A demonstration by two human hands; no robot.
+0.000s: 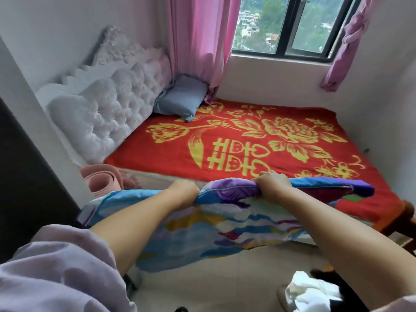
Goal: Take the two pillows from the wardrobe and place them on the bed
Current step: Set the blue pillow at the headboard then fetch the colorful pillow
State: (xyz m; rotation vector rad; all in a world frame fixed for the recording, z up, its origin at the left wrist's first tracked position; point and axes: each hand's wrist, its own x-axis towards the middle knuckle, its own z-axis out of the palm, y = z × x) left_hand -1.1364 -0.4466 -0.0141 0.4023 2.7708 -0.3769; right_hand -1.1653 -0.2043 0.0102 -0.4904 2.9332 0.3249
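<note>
I hold a colourful pillow point(216, 228) with blue, purple, yellow and white patches in the air, just in front of the bed's near edge. My left hand point(183, 191) grips its top edge on the left, my right hand point(273, 184) grips the same edge further right. The bed point(247, 140) is covered with a red blanket with yellow flowers. A grey-blue pillow point(180, 97) lies at the far corner of the bed, against the white tufted headboard point(108, 102). The wardrobe is not clearly in view.
A rolled pink mat point(101, 179) stands on the floor between headboard and wall. A dark panel point(24, 167) runs along the left. Pink curtains point(202, 41) hang by the window. White and black clothes point(315, 291) lie on the floor at bottom right. A wooden bedpost point(407, 210) sticks out right.
</note>
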